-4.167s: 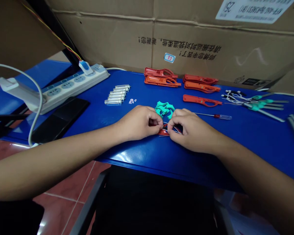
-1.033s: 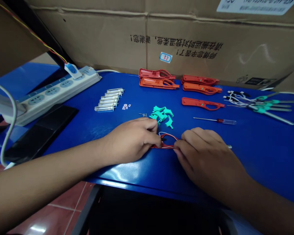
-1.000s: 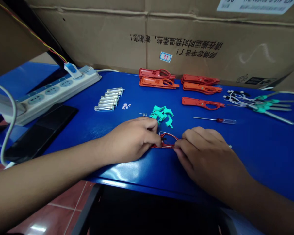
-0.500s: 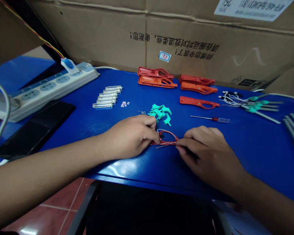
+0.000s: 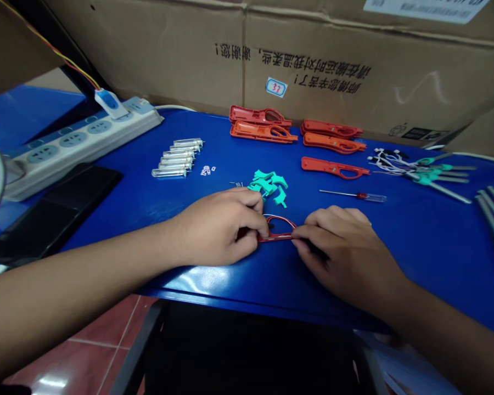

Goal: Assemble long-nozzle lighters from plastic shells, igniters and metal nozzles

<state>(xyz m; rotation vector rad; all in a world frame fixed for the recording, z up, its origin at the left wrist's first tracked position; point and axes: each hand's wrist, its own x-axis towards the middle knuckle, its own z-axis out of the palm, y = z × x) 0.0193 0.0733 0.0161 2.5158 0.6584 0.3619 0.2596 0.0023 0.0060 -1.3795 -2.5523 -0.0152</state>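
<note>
Casing (image 5: pixel 276 238) is pinched, fingers closed, by left hand (image 5: pixel 220 227) at nine o'clock and right hand (image 5: pixel 346 247) at three, seemingly to steady white wire (image 5: pixel 276 215).

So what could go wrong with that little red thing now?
Maybe a few things. The white wire runs along the red casing between the left hand and right hand, so it might slip out or get pinched. The teal pieces and tiny pins lie loose just beyond the left hand, so a bump could scatter them.
</note>
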